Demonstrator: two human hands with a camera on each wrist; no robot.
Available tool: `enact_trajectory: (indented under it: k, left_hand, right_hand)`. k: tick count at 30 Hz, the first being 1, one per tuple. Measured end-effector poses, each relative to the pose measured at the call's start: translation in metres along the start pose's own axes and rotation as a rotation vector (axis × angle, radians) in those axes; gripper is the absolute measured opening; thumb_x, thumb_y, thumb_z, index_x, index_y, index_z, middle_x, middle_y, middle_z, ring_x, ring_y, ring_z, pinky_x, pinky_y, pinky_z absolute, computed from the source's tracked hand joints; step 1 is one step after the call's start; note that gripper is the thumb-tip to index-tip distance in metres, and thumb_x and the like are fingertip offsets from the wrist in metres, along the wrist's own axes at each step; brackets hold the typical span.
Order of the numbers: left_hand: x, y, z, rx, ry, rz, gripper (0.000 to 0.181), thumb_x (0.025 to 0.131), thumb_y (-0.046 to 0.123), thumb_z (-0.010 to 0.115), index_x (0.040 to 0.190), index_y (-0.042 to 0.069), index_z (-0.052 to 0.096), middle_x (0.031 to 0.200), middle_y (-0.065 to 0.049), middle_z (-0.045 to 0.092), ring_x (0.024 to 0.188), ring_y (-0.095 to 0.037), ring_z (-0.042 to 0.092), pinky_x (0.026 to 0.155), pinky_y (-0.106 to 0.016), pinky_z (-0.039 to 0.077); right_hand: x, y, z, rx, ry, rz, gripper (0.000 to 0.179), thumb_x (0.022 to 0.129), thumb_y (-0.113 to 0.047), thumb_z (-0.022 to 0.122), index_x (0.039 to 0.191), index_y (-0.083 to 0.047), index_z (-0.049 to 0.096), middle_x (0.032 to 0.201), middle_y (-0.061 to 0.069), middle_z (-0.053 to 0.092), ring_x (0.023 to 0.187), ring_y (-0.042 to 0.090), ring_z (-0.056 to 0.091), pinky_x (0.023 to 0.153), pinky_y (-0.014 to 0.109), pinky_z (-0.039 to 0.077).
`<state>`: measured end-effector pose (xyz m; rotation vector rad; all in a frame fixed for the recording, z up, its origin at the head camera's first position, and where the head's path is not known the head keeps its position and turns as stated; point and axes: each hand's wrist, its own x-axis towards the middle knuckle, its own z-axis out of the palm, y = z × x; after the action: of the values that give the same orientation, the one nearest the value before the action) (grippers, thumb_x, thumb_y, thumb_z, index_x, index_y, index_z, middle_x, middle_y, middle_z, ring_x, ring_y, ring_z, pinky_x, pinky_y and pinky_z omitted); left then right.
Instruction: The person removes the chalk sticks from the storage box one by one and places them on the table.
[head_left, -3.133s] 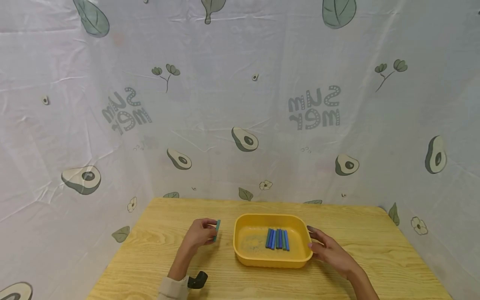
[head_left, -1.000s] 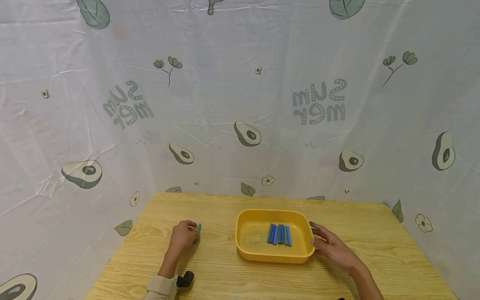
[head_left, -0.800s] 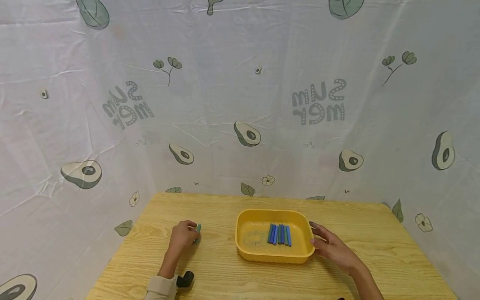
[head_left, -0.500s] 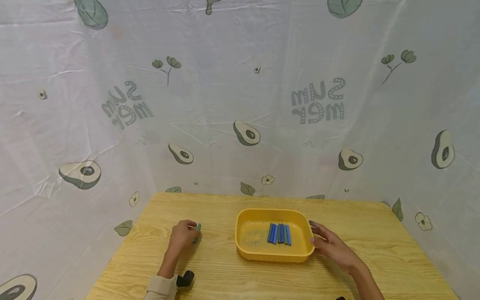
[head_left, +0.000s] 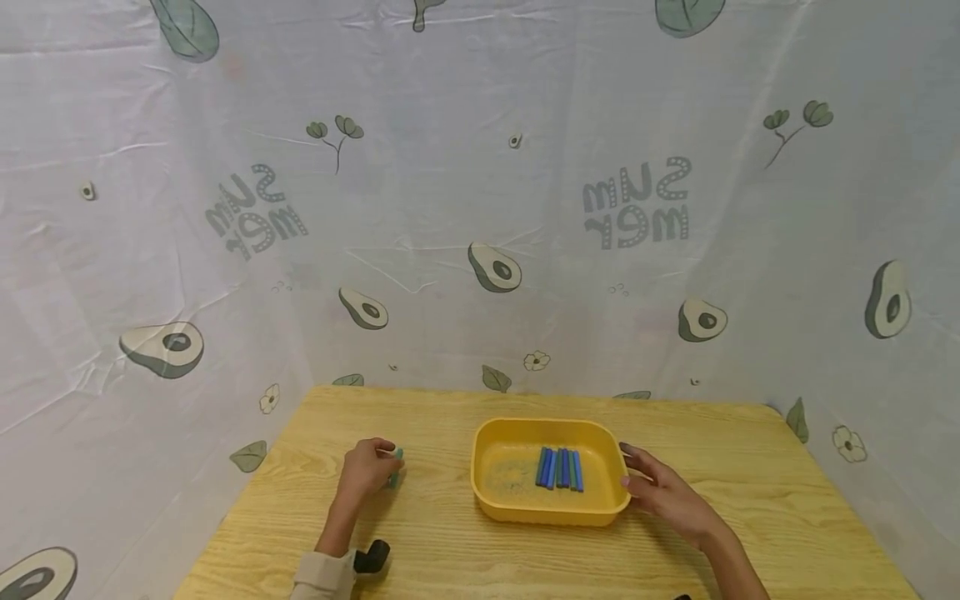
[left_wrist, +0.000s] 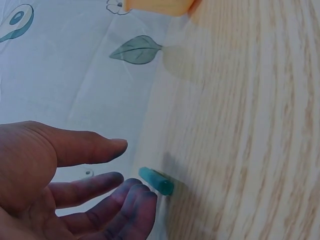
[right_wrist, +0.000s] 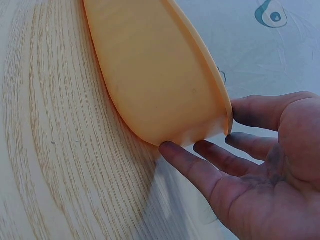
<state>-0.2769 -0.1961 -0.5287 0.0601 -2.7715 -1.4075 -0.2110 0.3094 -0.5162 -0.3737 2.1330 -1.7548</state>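
A teal-green chalk stick [left_wrist: 156,180] lies on the table at the tips of my left hand [head_left: 363,469]. In the left wrist view, that hand's thumb and fingers [left_wrist: 84,147] are spread apart, with dark stains on the fingertips. The yellow plastic tray [head_left: 551,514] stands to the right of it. Inside sit several blue and green chalk sticks [head_left: 559,469], side by side in a row. My right hand [head_left: 667,498] rests its fingertips and thumb against the tray's right end, the fingers extended along the outer wall in the right wrist view.
The wooden table [head_left: 450,567] carries the tray near its middle. Chalk dust marks the tray floor left of the row. A pale printed cloth [head_left: 420,217] hangs behind and at the sides. A black band [head_left: 371,557] is on the left wrist.
My left hand has carried the green chalk stick left, away from beside the tray, down to the table, and its fingers have come off it. The right hand stays at the tray.
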Motion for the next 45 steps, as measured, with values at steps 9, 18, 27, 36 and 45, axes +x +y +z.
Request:
enact_trajectory:
  k: [9,18,27,36,45]
  left_hand:
    - [0.001,0.017,-0.001,-0.037,-0.014,0.021,0.042,0.096,0.012,0.077,0.132,-0.01,0.069,0.11,-0.021,0.078,0.09,-0.032,0.077,0.073,-0.041,0.065]
    - [-0.003,0.042,0.003,-0.394,-0.212,-0.007,0.052,0.103,0.009,0.07,0.147,-0.013,0.055,0.124,-0.027,0.072,0.112,-0.044,0.074,0.088,-0.048,0.066]
    - [-0.006,0.072,0.013,-0.517,-0.356,0.021,0.054,0.107,0.014,0.065,0.152,-0.012,0.05,0.144,-0.035,0.062,0.121,-0.044,0.073,0.095,-0.047,0.064]
    - [-0.009,0.094,0.038,-0.576,-0.437,0.074,0.049,0.108,0.012,0.061,0.15,-0.013,0.051,0.143,-0.036,0.062,0.124,-0.047,0.071,0.096,-0.045,0.064]
    - [-0.004,0.118,0.076,-0.573,-0.486,0.073,0.052,0.105,0.012,0.067,0.148,-0.015,0.053,0.142,-0.035,0.063,0.121,-0.045,0.073,0.093,-0.045,0.065]
  right_hand:
    - [-0.002,0.002,-0.002,0.002,0.021,0.006,0.077,0.116,-0.02,0.048,0.17,0.006,0.0,0.169,0.044,0.012,0.146,0.054,0.05,0.107,0.043,0.059]
    - [-0.002,0.003,-0.004,0.0,0.014,0.003,0.076,0.116,-0.019,0.046,0.169,0.006,-0.001,0.169,0.044,0.012,0.146,0.054,0.049,0.106,0.043,0.059]
    - [-0.002,0.003,-0.004,-0.003,0.019,0.004,0.076,0.116,-0.02,0.047,0.169,0.006,-0.001,0.169,0.045,0.013,0.146,0.054,0.049,0.106,0.043,0.06]
    - [0.0,0.003,-0.002,0.02,-0.012,-0.008,0.076,0.117,-0.019,0.045,0.169,0.007,-0.003,0.168,0.046,0.01,0.147,0.055,0.048,0.106,0.041,0.06]
    - [0.0,0.003,-0.001,0.017,0.004,0.005,0.077,0.116,-0.02,0.046,0.169,0.007,-0.003,0.168,0.046,0.01,0.146,0.054,0.049,0.105,0.041,0.06]
